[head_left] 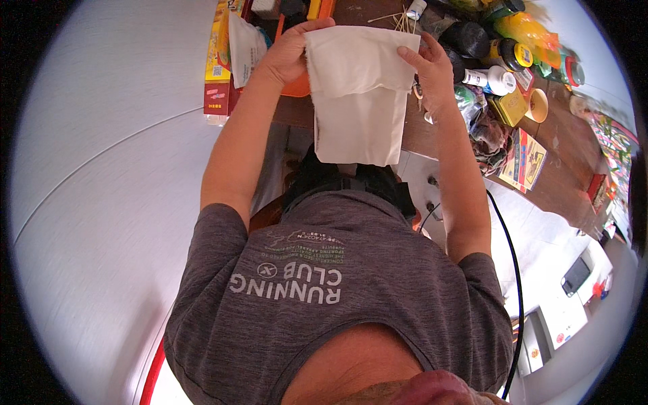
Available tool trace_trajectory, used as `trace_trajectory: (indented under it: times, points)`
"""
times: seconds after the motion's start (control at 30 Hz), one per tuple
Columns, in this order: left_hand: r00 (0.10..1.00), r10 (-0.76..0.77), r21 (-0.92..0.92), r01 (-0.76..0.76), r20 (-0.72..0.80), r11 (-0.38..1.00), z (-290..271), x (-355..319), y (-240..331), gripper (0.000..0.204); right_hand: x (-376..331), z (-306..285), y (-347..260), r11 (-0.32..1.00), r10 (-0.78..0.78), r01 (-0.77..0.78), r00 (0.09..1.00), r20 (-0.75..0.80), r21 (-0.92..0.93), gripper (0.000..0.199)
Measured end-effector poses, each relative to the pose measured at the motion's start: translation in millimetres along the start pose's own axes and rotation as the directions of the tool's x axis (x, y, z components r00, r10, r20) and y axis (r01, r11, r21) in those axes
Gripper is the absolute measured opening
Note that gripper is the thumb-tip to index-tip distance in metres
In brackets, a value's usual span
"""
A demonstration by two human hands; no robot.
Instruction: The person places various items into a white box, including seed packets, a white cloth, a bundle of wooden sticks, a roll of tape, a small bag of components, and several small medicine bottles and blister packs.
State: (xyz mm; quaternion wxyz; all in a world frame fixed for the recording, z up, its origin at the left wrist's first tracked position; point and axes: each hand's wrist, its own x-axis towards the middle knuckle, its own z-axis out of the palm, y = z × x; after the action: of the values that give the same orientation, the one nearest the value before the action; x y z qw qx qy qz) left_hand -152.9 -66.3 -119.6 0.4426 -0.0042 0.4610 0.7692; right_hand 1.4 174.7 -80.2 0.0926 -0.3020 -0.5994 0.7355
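Note:
An off-white piece of cloth [358, 101] hangs between my hands in front of the table's near edge. A crease or fold runs across its middle, and the lower part drops below the table edge. My left hand [293, 54] grips its upper left corner, with some fingers behind it. At the upper right corner, my right hand [432, 71] pinches the cloth, thumb in front and fingers partly hidden. Past the cloth's top edge lie several thin cotton swabs [403, 20].
A brown table [563, 145] carries bottles, including a white bottle [499, 79], a yellow tin [509, 106] and an open round container [537, 105]. A tall yellow-red box [217, 67] and a white packet [246, 47] stand left. A black cable [516, 263] hangs at right.

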Motion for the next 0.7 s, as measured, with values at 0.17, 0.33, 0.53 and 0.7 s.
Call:
trace_trajectory:
  times: [0.17,0.33,0.53,0.7]
  points:
    - [0.996,-0.025,0.135,0.037,-0.087,0.990,9.3,-4.0,9.5,0.030,18.2,-16.7,20.1,0.932,0.006,0.023,0.997,0.077,-0.362,0.037]
    - [0.947,0.128,0.367,-0.012,-0.294,0.930,15.4,-6.7,11.1,0.037,6.4,9.6,17.1,0.583,-0.277,0.232,0.958,0.078,-0.778,0.035]
    - [0.883,0.300,0.573,-0.043,-0.361,0.818,21.6,2.7,-0.4,0.042,7.0,17.0,29.7,0.331,-0.431,0.328,0.887,0.168,-0.885,0.031]
    - [0.905,-0.061,0.253,0.181,-0.421,0.950,52.8,-18.6,-6.8,0.057,10.8,11.3,38.8,0.393,-0.454,0.279,0.887,0.079,-0.876,0.028]
